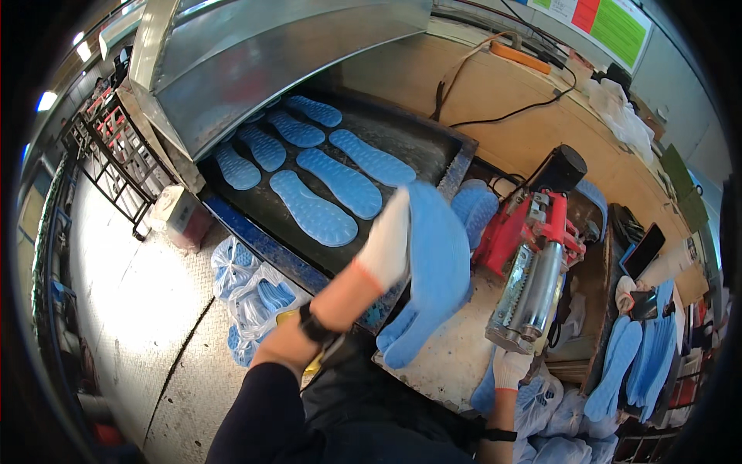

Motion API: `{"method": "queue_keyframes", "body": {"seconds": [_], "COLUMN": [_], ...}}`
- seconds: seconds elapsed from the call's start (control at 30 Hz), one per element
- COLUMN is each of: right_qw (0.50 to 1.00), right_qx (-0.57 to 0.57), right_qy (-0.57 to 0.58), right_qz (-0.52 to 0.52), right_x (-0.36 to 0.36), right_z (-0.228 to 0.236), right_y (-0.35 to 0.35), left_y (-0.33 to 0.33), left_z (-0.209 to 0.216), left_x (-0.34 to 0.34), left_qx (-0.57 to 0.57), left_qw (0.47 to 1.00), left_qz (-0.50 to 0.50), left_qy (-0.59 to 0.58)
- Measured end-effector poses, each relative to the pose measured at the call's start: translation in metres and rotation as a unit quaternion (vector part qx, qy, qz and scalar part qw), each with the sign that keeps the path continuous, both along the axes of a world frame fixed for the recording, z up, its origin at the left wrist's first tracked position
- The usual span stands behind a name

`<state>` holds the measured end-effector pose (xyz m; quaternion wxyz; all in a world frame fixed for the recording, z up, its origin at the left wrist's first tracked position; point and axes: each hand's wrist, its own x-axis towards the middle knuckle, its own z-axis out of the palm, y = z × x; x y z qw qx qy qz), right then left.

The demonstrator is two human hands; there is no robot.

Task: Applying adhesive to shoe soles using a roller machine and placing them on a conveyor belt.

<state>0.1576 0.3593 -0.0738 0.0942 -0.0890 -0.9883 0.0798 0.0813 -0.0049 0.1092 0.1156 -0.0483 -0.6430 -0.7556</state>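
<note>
My left hand (389, 241), in a white knit glove, is closed on a blue insole (439, 255) that hangs over the bench edge, blurred by motion. Another insole's end (396, 325) shows just below it. My right hand (512, 366), also gloved, is at the lower end of a red machine's metal rollers (532, 290); its fingers are hidden there. Beside that wrist a blue insole (484, 390) shows in part. Several blue dimpled insoles lie in rows on a dark conveyor belt (286, 182), one of the nearest being an insole (313, 207). More insoles (474, 207) lie behind the machine.
A sheet-metal hood (286, 54) covers the belt's far end. Plastic bags of insoles (267, 301) sit on the floor at left, and more bags (568, 414) at lower right. Stacked insoles (649, 356) and a phone (643, 251) rest on the right-hand shelf. Cables (533, 103) cross the wooden board.
</note>
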Motion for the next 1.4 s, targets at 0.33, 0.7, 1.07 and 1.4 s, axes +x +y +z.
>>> {"method": "queue_keyframes", "body": {"seconds": [0.33, 0.7, 1.07, 1.4], "right_qw": [0.965, 0.995, 0.983, 0.961], "right_qx": [-0.070, -0.095, -0.166, -0.272], "right_qy": [0.214, 0.002, -0.004, -0.038], "right_qz": [0.131, -0.020, -0.078, -0.042], "right_x": [-0.013, 0.001, 0.030, 0.028], "right_z": [-0.068, 0.011, 0.044, 0.094], "right_y": [0.042, -0.004, 0.001, -0.027], "left_y": [-0.071, 0.049, 0.108, 0.134], "left_z": [-0.029, -0.038, -0.122, -0.069], "left_x": [-0.214, -0.066, 0.028, 0.046], "left_qx": [0.405, 0.182, -0.599, -0.528], "left_qw": [0.885, 0.971, 0.774, 0.841], "left_qz": [0.136, 0.002, 0.116, 0.044], "left_qy": [-0.186, -0.153, -0.173, -0.113]}}
